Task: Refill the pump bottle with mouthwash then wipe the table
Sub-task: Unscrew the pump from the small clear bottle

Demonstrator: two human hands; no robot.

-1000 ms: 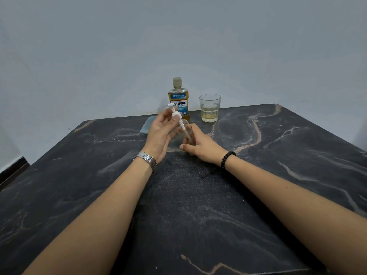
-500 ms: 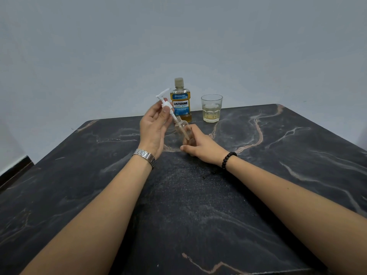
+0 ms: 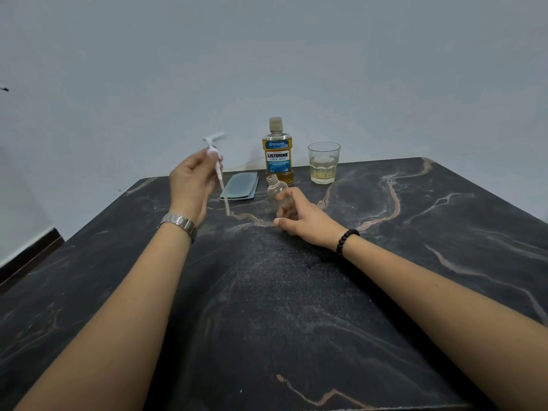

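Head view: the pump head (image 3: 214,146), seated in the neck of the pump bottle (image 3: 277,193) a second ago, is now fully withdrawn and carried to the left of centre; its dip tube (image 3: 223,189) hangs clear of the bottle, its lower end just above the table (image 3: 296,321). The left hand (image 3: 189,185) pinches the pump head near its collar between thumb and fingertips. The right hand (image 3: 299,216) stays curled round the lower body of the pump bottle, holding it on the table at centre frame, tilted slightly toward the left. The bottle neck is now uncovered, so the opening step appears complete and the container is judged ready for filling. The mouthwash bottle (image 3: 278,151), cap on, stands upright at the far edge of the table, directly behind the pump bottle; whether the two touch cannot be determined. A glass (image 3: 323,163) holding a shallow layer of pale yellow liquid stands to the right of the mouthwash bottle. A folded blue cloth (image 3: 240,185), hidden behind the left hand a second ago, is now exposed at centre-left; the dip tube crosses its left edge. Limitations: the pump head is motion-blurred, so nozzle detail is unclear; the pump bottle is transparent and partly covered by the right fingers, so any residual liquid level cannot be read.
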